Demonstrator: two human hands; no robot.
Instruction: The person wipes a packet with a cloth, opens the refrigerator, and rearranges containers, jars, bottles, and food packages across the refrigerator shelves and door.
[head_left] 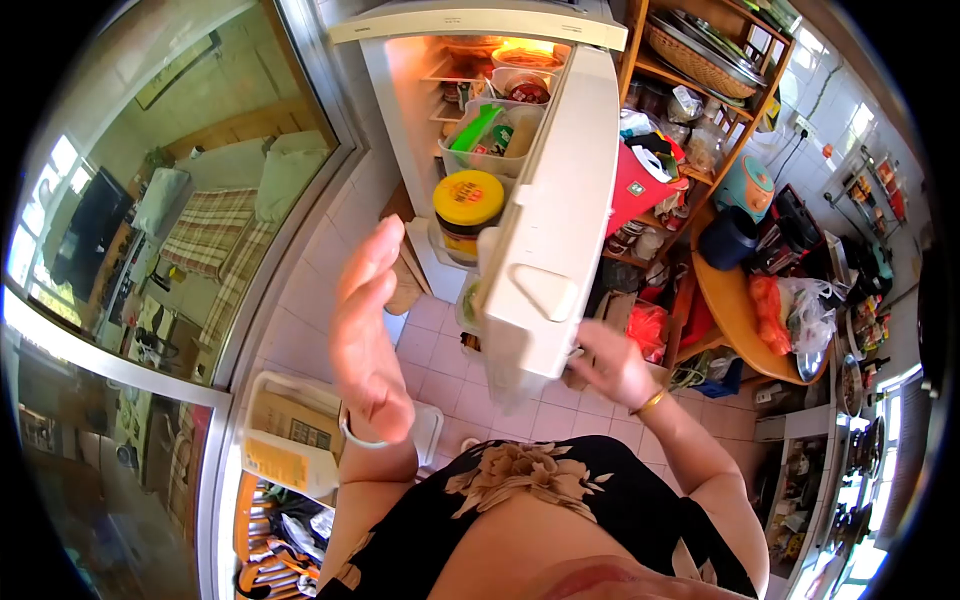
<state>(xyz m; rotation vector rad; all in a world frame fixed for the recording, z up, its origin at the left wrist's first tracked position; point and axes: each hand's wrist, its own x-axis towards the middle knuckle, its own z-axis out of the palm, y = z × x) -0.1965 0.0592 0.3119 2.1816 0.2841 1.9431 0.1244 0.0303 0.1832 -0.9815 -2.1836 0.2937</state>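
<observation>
A white refrigerator door (pixel 555 200) stands swung out in front of me, with the lit compartment behind it. At the door's near edge is my right hand (pixel 615 368), its fingers curled on that edge and partly blurred. My left hand (pixel 368 320) is raised to the left of the door, fingers stretched out and holding nothing. Just beyond its fingertips, a yellow-lidded jar (pixel 468 205) sits in a door shelf. Inside the refrigerator, a clear bin (pixel 490 135) holds a bright green item, and a bowl of red food (pixel 526 90) stands farther back.
A wooden shelf rack (pixel 690 75) with baskets and a red bag (pixel 640 185) stands right of the door. Beyond it, a round wooden table (pixel 735 310) carries plastic bags and pots. Boxes (pixel 290 425) lie at lower left beside a glass sliding door (pixel 205 385). Pink tiles (pixel 440 355) cover the floor.
</observation>
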